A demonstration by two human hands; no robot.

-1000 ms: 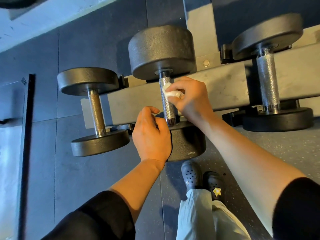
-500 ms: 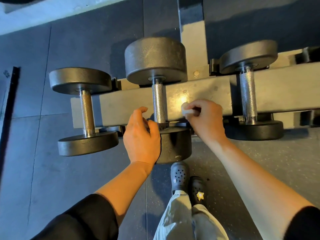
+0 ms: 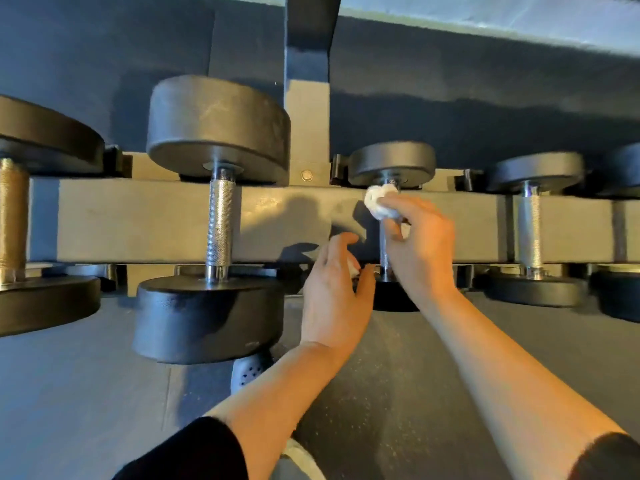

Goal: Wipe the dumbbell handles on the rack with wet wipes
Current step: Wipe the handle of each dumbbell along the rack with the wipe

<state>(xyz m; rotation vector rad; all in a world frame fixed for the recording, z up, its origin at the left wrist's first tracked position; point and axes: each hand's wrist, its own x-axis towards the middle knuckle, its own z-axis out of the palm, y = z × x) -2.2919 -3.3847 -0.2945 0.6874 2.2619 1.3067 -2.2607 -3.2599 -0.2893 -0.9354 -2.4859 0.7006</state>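
My right hand (image 3: pixel 420 237) presses a balled wet wipe (image 3: pixel 380 203) to the handle (image 3: pixel 383 249) top, right of the rack post (image 3: pixel 308 109); left hand (image 3: pixel 334 292) hovers loosely curled. Next, I judge: stroke downward.

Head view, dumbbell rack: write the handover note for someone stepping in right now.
Right hand: pinches a crumpled wet wipe against the top of the handle of the third dumbbell from the left, just under its far head.
Left hand: hovers beside the near end of that handle with fingers loosely curled; a bit of white shows in its palm, possibly another wipe.
Done: cannot be judged from this picture.
Left: wipe down this handle, then the next handle to the right; check the knurled handle and brass-coloured handle further left.
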